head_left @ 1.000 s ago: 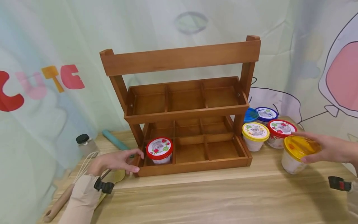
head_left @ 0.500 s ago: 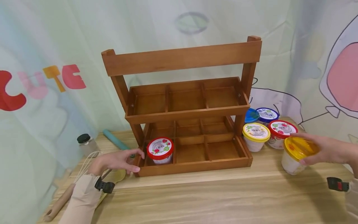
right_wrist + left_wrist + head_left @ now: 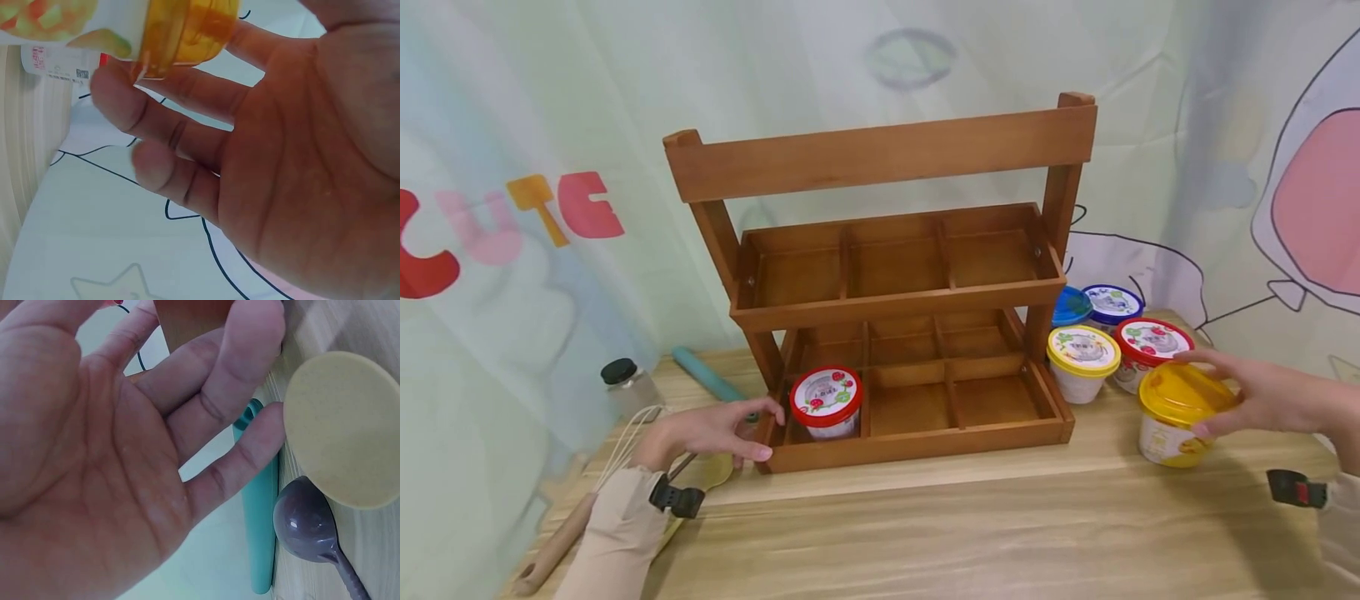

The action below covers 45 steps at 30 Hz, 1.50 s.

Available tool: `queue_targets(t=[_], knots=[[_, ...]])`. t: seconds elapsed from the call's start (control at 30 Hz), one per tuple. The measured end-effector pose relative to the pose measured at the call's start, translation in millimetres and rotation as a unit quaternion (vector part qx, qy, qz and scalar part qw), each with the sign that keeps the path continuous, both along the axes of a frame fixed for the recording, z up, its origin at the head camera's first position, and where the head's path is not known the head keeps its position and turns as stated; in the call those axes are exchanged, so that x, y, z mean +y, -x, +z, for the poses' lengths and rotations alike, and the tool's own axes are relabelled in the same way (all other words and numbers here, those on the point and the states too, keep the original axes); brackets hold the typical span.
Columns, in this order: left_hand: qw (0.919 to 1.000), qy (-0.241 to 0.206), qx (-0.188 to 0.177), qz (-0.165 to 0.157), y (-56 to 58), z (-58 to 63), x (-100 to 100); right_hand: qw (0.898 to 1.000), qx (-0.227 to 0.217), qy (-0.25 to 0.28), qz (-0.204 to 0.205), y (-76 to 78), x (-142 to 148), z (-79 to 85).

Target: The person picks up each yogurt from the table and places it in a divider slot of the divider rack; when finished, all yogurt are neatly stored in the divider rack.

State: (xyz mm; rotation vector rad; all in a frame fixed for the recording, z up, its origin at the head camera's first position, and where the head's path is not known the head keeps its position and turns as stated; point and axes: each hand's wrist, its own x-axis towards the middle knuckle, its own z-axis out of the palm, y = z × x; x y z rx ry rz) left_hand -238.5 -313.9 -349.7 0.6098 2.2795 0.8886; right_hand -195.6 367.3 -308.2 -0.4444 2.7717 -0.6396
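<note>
In the head view my right hand (image 3: 1262, 404) holds a paper tub with a clear yellow domed lid (image 3: 1180, 421), thumb on the near side and fingers over the far side. Fruit is printed on the tub in the right wrist view; whether its base touches the table I cannot tell. My left hand (image 3: 718, 433) rests at the front left corner of a brown wooden two-tier rack (image 3: 917, 447), fingers loosely bent, palm facing the left wrist camera. A red-lidded tub (image 3: 827, 400) stands in the rack's lower front left compartment.
Right of the rack stand a yellow-lidded tub (image 3: 1083, 358), another red-lidded tub (image 3: 1150, 346) and two blue-lidded tubs (image 3: 1112, 302). Near my left hand lie a whisk (image 3: 561, 533), a teal rod (image 3: 711, 375), a grey ladle (image 3: 306, 522), a beige round-headed utensil (image 3: 344, 428) and a black-capped jar (image 3: 628, 385).
My right hand has shifted slightly left with the domed-lid tub, which was tilted and now stands more upright, its printed side turned forward. The left hand has stayed at the rack corner.
</note>
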Motion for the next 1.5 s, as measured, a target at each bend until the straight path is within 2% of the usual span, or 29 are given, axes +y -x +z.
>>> queue_targets(t=[0.5, 0.73, 1.03, 1.17, 1.27, 1.43, 1.5], knots=[[0.9999, 0.002, -0.006, 0.011, -2.3, 1.4, -0.2, 1.000, -0.006, -0.011, -0.027, 2.2, -13.1, 3.7], [0.9999, 0.008, -0.001, 0.010, -0.3, 1.3, 0.9, 1.000, 0.012, -0.005, -0.022, 1.4, -14.9, 10.2], [0.9999, 0.009, 0.006, 0.004, -0.4, 0.1, 0.0, 1.000, -0.012, 0.001, -0.027, 0.6, -8.1, 10.1], [1.0000, 0.004, 0.003, 0.003, -0.4, 0.2, -0.1, 0.999, -0.013, -0.009, -0.037, 0.3, -0.2, 8.9], [1.0000, 0.003, 0.002, 0.003, -0.7, 0.8, 0.3, 0.999, -0.031, -0.017, -0.039, -0.5, 6.3, 8.3], [1.0000, 0.004, 0.000, 0.006, -1.2, 2.0, 0.7, 0.998, -0.057, -0.015, -0.031, -1.4, 6.9, 6.1], [1.0000, 0.004, 0.001, 0.005, -0.8, 1.7, 1.2, 0.999, -0.050, -0.001, -0.021, -1.6, 2.7, 3.9]])
